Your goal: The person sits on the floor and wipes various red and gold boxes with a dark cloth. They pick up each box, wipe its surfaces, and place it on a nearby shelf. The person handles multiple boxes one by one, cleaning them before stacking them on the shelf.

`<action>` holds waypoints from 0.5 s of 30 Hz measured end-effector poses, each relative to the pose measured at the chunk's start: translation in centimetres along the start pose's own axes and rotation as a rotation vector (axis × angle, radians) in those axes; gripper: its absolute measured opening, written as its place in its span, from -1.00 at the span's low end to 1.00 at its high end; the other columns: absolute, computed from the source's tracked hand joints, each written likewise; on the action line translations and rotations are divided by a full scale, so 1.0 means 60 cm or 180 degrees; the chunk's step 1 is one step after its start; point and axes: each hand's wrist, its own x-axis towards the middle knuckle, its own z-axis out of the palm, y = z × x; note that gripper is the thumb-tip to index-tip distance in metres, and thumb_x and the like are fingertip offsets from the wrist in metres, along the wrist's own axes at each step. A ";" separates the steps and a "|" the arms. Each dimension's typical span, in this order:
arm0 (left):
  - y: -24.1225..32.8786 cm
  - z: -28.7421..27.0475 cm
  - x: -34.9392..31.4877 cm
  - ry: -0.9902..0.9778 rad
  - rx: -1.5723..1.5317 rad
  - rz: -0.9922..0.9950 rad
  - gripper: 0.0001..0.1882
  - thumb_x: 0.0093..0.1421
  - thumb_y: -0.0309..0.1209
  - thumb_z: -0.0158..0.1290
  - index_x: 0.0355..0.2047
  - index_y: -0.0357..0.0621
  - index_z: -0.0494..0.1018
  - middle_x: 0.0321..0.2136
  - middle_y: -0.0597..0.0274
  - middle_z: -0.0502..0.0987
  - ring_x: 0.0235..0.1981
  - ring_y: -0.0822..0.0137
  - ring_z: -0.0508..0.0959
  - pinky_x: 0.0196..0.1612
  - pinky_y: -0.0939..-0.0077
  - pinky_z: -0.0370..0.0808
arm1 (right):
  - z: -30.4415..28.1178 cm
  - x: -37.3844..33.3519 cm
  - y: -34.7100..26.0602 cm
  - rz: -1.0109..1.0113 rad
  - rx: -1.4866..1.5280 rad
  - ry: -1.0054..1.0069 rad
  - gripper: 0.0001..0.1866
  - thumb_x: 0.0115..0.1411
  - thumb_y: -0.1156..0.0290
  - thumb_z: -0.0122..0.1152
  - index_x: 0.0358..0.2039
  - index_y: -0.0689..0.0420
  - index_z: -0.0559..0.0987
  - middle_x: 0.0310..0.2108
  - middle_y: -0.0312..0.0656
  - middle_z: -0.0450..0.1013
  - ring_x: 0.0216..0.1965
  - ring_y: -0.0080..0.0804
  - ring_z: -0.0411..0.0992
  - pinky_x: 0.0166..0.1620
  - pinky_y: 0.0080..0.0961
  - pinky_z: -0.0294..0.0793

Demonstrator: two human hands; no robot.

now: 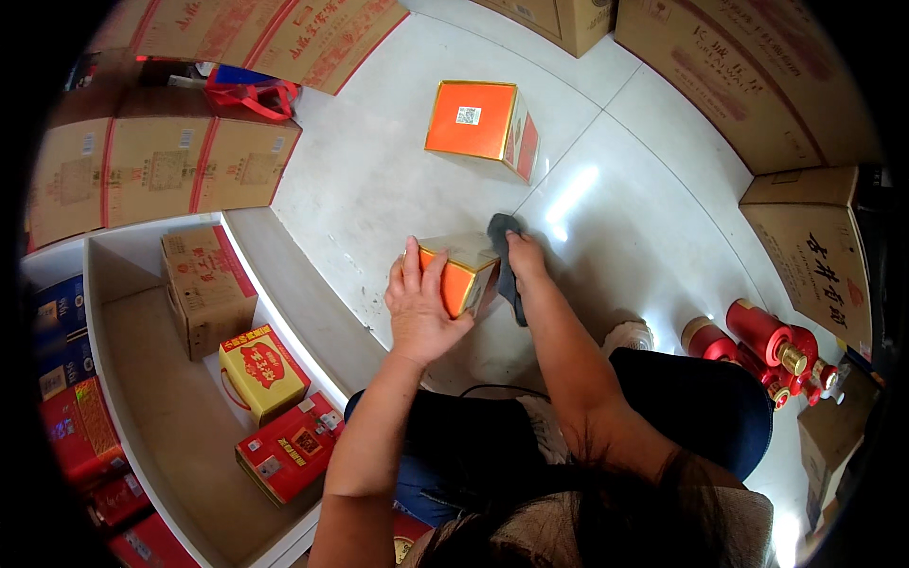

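Note:
An orange and gold gift box (458, 284) is held tilted in front of my knees, its orange end turned toward me. My left hand (423, 301) grips it, fingers over the top edge and thumb against the orange end. In my right hand (524, 257) is a dark grey cloth (502, 248), pressed along the right side of the box. The cloth hides part of that side. A larger-looking orange box (471, 120) with gold edges and a white code label stands on the floor farther ahead, apart from both hands.
Brown cartons (151, 170) are stacked at the left, more cartons (720, 76) at the far right. A white shelf (222, 222) on the left holds a yellow box (263, 374) and a red box (289, 449). Several red bottles (757, 327) lie on the right floor.

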 end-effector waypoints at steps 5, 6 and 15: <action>-0.055 -0.020 0.001 -0.0266 0.0208 0.0958 -0.05 -0.35 -0.24 0.24 0.14 -0.02 0.12 0.25 -0.18 -0.17 0.21 -0.16 -0.02 0.18 0.01 -0.02 | -0.003 0.008 -0.001 -0.0156 -0.1854 -0.0209 -0.50 0.19 0.19 0.02 -0.01 0.35 0.39 -0.08 0.09 0.41 -0.07 -0.14 0.39 0.00 -0.44 0.30; -0.056 -0.021 0.001 -0.0329 0.0314 0.0969 -0.02 -0.35 -0.21 0.25 0.15 -0.04 0.10 0.25 -0.19 -0.18 0.22 -0.16 -0.03 0.19 0.00 -0.04 | -0.008 0.031 0.036 -0.0207 -0.1896 -0.0133 -0.50 0.19 0.18 0.01 -0.02 0.35 0.39 -0.08 0.10 0.41 -0.06 -0.13 0.38 0.01 -0.43 0.29; -0.049 -0.008 0.005 -0.0124 0.0453 0.0375 0.23 -0.31 0.08 0.24 0.22 -0.30 -0.15 0.23 -0.26 -0.17 0.26 -0.09 -0.08 0.24 -0.07 -0.18 | 0.036 -0.015 0.012 -0.0390 -0.1966 -0.0630 -0.50 0.21 0.08 -0.19 -0.14 0.27 0.48 -0.09 0.16 0.38 -0.04 0.08 0.32 0.03 -0.21 0.26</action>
